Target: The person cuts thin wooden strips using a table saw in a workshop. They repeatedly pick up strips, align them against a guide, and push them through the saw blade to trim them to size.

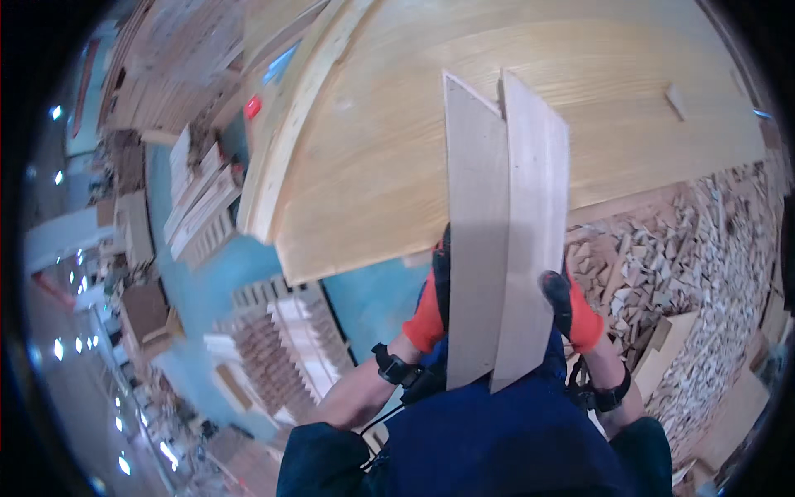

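Observation:
Two long, pale wooden boards (478, 248) with slanted ends are held side by side in front of my body, pointing away from me over the table edge. They may each be a small stack; a thin gap separates them at the far end. My left hand (431, 302), in an orange and black glove, presses on the left board's outer side, its fingers mostly hidden behind the wood. On the right-hand board (534, 232), my right hand (578, 313), gloved alike, grips the outer edge with the thumb on top.
A broad wooden tabletop (381, 174) lies ahead, with a wooden rail (298, 124) along its left and a small offcut (676, 101) at far right. Many wood scraps (704, 257) are heaped at right. Stacked wooden pieces (281, 356) stand on the green floor (207, 282) at left.

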`<state>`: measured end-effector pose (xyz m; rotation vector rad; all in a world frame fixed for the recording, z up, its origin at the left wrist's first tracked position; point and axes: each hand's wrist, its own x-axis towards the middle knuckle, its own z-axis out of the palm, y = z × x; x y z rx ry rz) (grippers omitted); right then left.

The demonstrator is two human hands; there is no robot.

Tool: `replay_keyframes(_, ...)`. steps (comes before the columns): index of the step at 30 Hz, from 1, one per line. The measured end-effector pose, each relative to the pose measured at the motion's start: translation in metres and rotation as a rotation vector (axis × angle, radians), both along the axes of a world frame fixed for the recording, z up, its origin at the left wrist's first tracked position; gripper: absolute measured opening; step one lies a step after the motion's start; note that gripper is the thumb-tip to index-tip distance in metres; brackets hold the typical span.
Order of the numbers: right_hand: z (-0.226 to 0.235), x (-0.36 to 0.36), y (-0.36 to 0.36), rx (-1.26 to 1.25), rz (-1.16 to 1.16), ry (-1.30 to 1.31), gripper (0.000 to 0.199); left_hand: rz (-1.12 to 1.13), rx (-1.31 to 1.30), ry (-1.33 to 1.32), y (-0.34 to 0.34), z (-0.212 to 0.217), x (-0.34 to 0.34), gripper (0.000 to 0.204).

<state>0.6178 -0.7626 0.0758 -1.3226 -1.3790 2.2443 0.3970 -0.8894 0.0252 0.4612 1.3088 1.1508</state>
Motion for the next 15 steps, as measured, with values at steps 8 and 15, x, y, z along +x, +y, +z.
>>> replay_keyframes(8, -0.095, 0.044, -0.039, -0.118, 0.108, 0.087, 0.068, 0.164, 0.1, 0.264, -0.03, 0.021, 0.021, 0.064)
replay_keyframes(15, -0.091, -0.021, -0.043, -0.077, 0.161, 0.232, 0.06, 0.414, 0.144, 0.495, -0.098, 0.05, 0.012, 0.068)
